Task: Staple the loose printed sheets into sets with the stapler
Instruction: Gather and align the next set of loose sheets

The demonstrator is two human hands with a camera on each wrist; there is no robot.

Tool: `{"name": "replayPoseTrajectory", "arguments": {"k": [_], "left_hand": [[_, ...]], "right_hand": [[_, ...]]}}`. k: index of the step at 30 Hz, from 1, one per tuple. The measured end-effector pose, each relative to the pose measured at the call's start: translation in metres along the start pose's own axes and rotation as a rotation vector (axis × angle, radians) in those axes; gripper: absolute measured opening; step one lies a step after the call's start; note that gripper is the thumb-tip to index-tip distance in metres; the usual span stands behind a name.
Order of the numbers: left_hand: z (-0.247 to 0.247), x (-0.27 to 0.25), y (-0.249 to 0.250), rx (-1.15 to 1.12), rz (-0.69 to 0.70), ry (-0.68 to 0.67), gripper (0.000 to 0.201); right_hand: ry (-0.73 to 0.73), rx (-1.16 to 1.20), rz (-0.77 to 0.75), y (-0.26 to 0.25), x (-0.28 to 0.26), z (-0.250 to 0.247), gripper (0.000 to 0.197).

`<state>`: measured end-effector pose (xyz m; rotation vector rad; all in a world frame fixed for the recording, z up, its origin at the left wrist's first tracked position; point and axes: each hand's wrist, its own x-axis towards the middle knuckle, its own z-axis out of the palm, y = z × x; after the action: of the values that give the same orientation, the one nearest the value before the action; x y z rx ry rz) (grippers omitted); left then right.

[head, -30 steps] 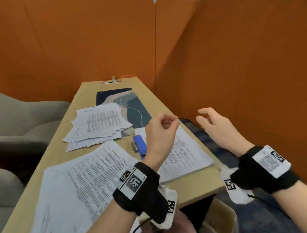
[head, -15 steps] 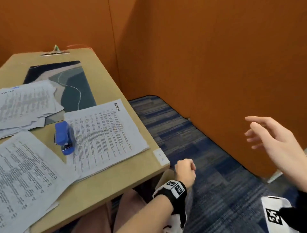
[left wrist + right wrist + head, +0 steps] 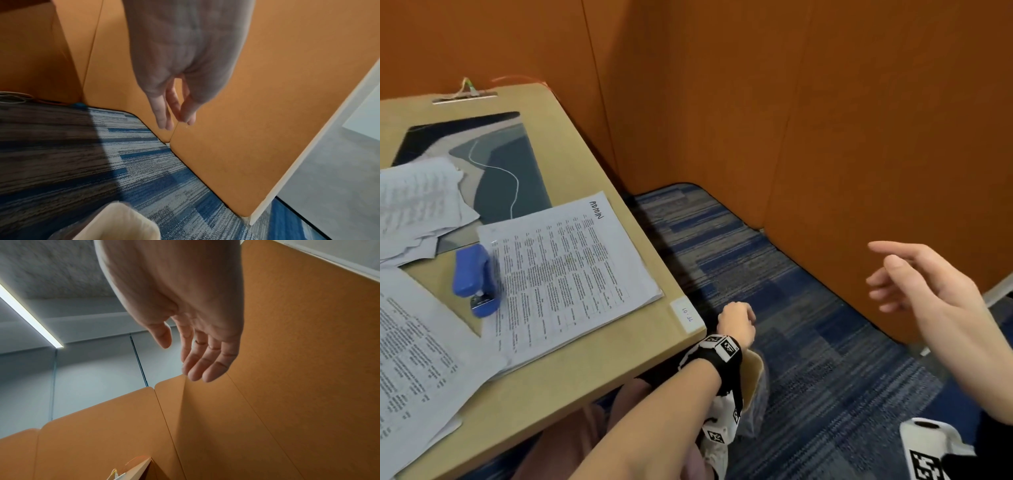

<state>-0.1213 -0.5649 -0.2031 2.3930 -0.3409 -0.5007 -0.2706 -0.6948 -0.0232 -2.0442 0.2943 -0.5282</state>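
A blue stapler point(image 3: 474, 277) lies on the table between printed papers. Right of it is a set of sheets marked "ADMIN" point(image 3: 571, 274); another stack point(image 3: 414, 359) lies at the front left and a loose pile point(image 3: 414, 202) at the back left. My left hand point(image 3: 736, 323) hangs below the table's right front corner, above a cream bin point(image 3: 755, 373). In the left wrist view its fingers point(image 3: 164, 116) point down, with the left hand point(image 3: 176, 121) showing a small gap and nothing between thumb and fingers. My right hand point(image 3: 914, 277) floats open in the air at the right, fingers relaxed point(image 3: 205, 368).
The wooden table point(image 3: 585, 387) carries a dark patterned mat point(image 3: 510, 171) under the papers. Orange partition walls point(image 3: 825, 137) stand close behind and to the right. Blue striped carpet point(image 3: 791, 308) covers the floor. The bin point(image 3: 123, 224) has a plastic liner.
My left hand has dropped from above the table to below its right front corner, over the bin. The head view swung right. The right hand stays raised and open.
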Motion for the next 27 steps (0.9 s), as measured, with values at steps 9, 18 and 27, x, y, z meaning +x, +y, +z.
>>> {"name": "replayPoseTrajectory", "arguments": {"k": [9,18,27], "left_hand": [[-0.057,-0.088,0.04,-0.068,0.333,-0.006,0.025],[-0.265,-0.224,-0.028,-0.262,0.334,0.664,0.02],[-0.413,-0.247,-0.184,0.41,-0.369,0.438,0.028]], "right_hand": [[-0.045,0.006,-0.082,-0.066,0.0,0.023,0.026],[-0.48,-0.017,-0.158,-0.169,0.014,0.176,0.024],[-1.008,-0.323,-0.137,-0.22,-0.022,0.358,0.022]]}}
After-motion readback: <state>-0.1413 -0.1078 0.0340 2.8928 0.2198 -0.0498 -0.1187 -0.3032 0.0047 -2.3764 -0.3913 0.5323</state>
